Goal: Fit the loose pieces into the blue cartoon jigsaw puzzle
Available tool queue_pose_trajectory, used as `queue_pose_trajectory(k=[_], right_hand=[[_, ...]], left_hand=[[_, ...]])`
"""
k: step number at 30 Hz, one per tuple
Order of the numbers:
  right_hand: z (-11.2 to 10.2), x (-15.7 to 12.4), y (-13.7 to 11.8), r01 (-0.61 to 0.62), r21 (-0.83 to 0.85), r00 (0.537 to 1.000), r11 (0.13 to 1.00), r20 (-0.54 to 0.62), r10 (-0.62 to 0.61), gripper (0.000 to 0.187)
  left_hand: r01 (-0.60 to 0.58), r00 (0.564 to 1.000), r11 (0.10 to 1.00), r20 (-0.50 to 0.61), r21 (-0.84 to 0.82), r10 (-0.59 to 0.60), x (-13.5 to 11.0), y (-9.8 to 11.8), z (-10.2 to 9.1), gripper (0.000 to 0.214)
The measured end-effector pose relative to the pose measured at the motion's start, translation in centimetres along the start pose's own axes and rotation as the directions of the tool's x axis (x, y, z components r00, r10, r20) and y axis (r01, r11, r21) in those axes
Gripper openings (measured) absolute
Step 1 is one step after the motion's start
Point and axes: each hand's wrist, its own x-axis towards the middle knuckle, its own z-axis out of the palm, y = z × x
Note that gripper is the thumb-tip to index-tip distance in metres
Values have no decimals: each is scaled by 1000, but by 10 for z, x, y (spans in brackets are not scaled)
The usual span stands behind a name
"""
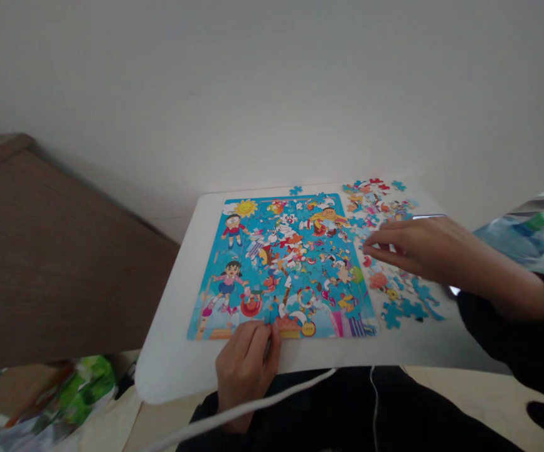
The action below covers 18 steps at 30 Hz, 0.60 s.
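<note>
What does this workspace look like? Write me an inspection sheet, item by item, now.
Surface: white table top, rounded corner at the near left.
Job's things: part-built cartoon jigsaw puzzle on a blue-edged board; loose puzzle pieces heaped to its right.
Clutter: clear plastic bag at right; colourful bag at lower left, both off the table.
Hands: left hand at the puzzle's near edge; right hand over the loose puzzle pieces, whether either holds a piece is unclear.
Cables: thick white cable and thin white wire in front of the table.
Surroundings: white wall; brown wooden panel at left.
</note>
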Motion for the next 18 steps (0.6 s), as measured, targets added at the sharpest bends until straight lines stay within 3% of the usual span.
queue_pose_trajectory(k=[3,9,13,18], right_hand=[[10,49,8,27,-8,993,1000,117,-26,38],[55,133,27,-25,90,985,996,174,9,33],[68,154,26,-35,68,973,997,229,19,33],[68,156,16,-26,-42,975,999,220,35,32]], left_hand=[[16,1000,1000,10,16,-17,-1,0,0,16],[40,999,999,1,-20,-40,0,2,0,15],[59,998,997,20,-43,-58,-1,2,0,15],[99,994,991,48,-87,-95,-2,4,-1,15]])
